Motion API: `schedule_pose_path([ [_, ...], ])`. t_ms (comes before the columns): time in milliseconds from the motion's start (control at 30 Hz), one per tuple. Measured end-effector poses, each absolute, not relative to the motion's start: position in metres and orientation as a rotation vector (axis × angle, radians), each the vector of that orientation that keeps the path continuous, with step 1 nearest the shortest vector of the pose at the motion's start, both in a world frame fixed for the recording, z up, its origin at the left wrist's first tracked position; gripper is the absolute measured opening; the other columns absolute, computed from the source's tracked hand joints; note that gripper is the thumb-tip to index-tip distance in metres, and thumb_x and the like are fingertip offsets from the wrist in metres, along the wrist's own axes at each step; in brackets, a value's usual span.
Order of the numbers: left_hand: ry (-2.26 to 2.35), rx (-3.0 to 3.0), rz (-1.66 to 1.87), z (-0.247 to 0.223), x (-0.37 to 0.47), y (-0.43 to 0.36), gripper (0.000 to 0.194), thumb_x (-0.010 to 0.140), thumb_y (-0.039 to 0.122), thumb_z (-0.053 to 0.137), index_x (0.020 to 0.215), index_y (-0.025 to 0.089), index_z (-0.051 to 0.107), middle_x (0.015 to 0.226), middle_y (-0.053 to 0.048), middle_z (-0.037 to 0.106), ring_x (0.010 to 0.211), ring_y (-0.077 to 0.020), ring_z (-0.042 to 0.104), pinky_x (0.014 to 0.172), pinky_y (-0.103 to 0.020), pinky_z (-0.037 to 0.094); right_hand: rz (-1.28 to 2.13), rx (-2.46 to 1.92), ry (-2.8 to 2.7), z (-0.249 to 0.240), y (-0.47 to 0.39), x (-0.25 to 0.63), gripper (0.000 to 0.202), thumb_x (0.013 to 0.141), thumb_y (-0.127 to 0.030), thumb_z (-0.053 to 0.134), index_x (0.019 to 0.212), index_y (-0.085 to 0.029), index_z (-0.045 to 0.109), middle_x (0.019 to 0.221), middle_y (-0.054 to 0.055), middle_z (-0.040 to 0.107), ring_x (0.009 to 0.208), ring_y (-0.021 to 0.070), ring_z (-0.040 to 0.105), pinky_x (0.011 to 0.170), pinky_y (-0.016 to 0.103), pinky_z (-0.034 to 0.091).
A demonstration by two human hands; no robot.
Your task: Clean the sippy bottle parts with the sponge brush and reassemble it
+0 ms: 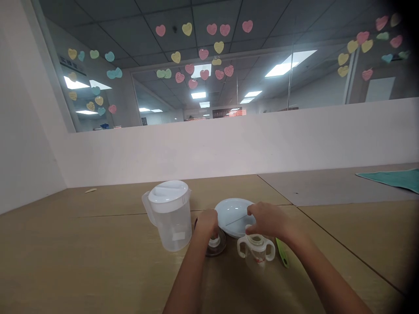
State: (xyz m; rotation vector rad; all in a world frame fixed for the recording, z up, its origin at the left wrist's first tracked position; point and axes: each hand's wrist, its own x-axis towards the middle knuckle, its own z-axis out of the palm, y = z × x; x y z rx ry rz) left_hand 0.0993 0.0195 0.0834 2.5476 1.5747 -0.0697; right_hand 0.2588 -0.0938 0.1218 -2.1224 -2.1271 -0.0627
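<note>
My left hand [208,223] is closed over a small white item [214,241] above a dark round dish [216,250]; its fingertips are mostly hidden. My right hand [269,220] is curved, thumb and fingers apart, over the right edge of a pale plate [233,214] and just above a clear bottle with two handles [256,250]. The bottle stands upright with its mouth uncovered. Nothing shows between the right fingers. A green utensil [282,254] lies right of the bottle, partly under the right wrist.
A clear pitcher with a white lid [174,222] stands left of my left hand. Behind the table [98,261] rises a white wall with a window above. A teal cloth [393,178] lies at the far right, and a small flat piece [91,190] at the back left.
</note>
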Motion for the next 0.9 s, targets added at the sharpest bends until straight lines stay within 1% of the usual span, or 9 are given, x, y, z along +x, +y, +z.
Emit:
schedule_pose_path([
  [100, 1.668, 2.555, -0.141, 0.083, 0.098, 0.018, 0.043, 0.039, 0.007, 0.078, 0.081, 0.015, 0.070, 0.085, -0.016, 0.071, 0.081, -0.0303, 0.066, 0.071, -0.036, 0.051, -0.050, -2.118, -2.129, 0.125, -0.095, 0.259, 0.039, 0.065, -0.039, 0.062, 0.098, -0.017, 0.063, 0.093, 0.011, 0.066, 0.084, 0.0271, 0.062, 0.061, 0.031, 0.039],
  [200, 1.731, 2.571, -0.125, 0.101, 0.091, 0.012, 0.031, 0.046, 0.007, 0.075, 0.075, 0.012, 0.069, 0.084, -0.017, 0.070, 0.081, -0.0311, 0.065, 0.070, -0.037, 0.050, -0.038, -2.127, -2.105, 0.129, -0.098, 0.259, 0.037, 0.068, -0.038, 0.060, 0.098, -0.016, 0.063, 0.090, 0.011, 0.067, 0.081, 0.0264, 0.062, 0.060, 0.030, 0.038],
  [267, 1.745, 2.614, -0.024, 0.119, 0.083, 0.001, 0.021, 0.058, 0.010, 0.068, 0.078, 0.012, 0.069, 0.089, -0.017, 0.069, 0.084, -0.0302, 0.064, 0.071, -0.036, 0.049, -0.033, -2.080, -2.067, 0.130, -0.099, 0.259, 0.038, 0.071, -0.039, 0.059, 0.102, -0.017, 0.062, 0.087, 0.010, 0.066, 0.080, 0.0256, 0.061, 0.060, 0.030, 0.037],
  [367, 1.640, 2.742, 0.242, 0.144, 0.076, -0.025, 0.025, 0.076, 0.013, 0.049, 0.094, 0.018, 0.065, 0.100, -0.009, 0.067, 0.094, -0.0222, 0.060, 0.079, -0.031, 0.045, 0.006, -1.874, -2.030, 0.128, -0.099, 0.255, 0.046, 0.069, -0.043, 0.061, 0.110, -0.021, 0.057, 0.092, 0.007, 0.066, 0.081, 0.0238, 0.060, 0.062, 0.029, 0.038],
  [433, 1.273, 2.845, 0.599, 0.155, 0.078, -0.043, 0.023, 0.079, 0.017, 0.047, 0.094, 0.021, 0.064, 0.099, -0.005, 0.066, 0.095, -0.0194, 0.058, 0.082, -0.029, 0.043, 0.074, -1.650, -2.025, 0.125, -0.095, 0.250, 0.051, 0.066, -0.042, 0.064, 0.113, -0.024, 0.053, 0.100, 0.005, 0.064, 0.084, 0.0218, 0.059, 0.064, 0.027, 0.039],
  [533, 0.863, 2.853, 0.820, 0.162, 0.087, -0.062, 0.022, 0.083, 0.019, 0.042, 0.092, 0.023, 0.062, 0.100, -0.001, 0.065, 0.095, -0.0170, 0.056, 0.082, -0.027, 0.041, 0.191, -1.367, -1.942, 0.123, -0.086, 0.243, 0.045, 0.068, -0.031, 0.062, 0.111, -0.023, 0.051, 0.098, 0.003, 0.064, 0.082, 0.0177, 0.059, 0.065, 0.025, 0.040],
  [667, 0.704, 2.721, 1.036, 0.163, 0.097, -0.065, 0.021, 0.086, 0.018, 0.039, 0.093, 0.020, 0.058, 0.097, -0.002, 0.063, 0.090, -0.0152, 0.056, 0.079, -0.026, 0.041, 0.142, -1.193, -1.728, 0.123, -0.074, 0.240, 0.047, 0.066, -0.017, 0.055, 0.113, -0.019, 0.051, 0.097, 0.003, 0.064, 0.083, 0.0156, 0.058, 0.072, 0.026, 0.043],
  [767, 0.631, 2.601, 1.111, 0.164, 0.096, -0.058, 0.016, 0.087, 0.022, 0.041, 0.090, 0.020, 0.057, 0.090, -0.001, 0.064, 0.083, -0.0137, 0.057, 0.075, -0.024, 0.041, 0.084, -1.150, -1.609, 0.120, -0.070, 0.237, 0.057, 0.066, -0.017, 0.054, 0.123, -0.019, 0.048, 0.100, 0.003, 0.064, 0.082, 0.0154, 0.058, 0.074, 0.028, 0.045],
  [900, 0.586, 2.483, 1.120, 0.164, 0.087, -0.051, 0.016, 0.087, 0.025, 0.043, 0.086, 0.019, 0.058, 0.085, 0.002, 0.065, 0.076, -0.0117, 0.059, 0.070, -0.021, 0.041, 0.158, -1.052, -1.520, 0.114, -0.066, 0.229, 0.057, 0.069, -0.021, 0.055, 0.125, -0.020, 0.047, 0.092, 0.002, 0.064, 0.072, 0.0132, 0.059, 0.069, 0.027, 0.048],
])
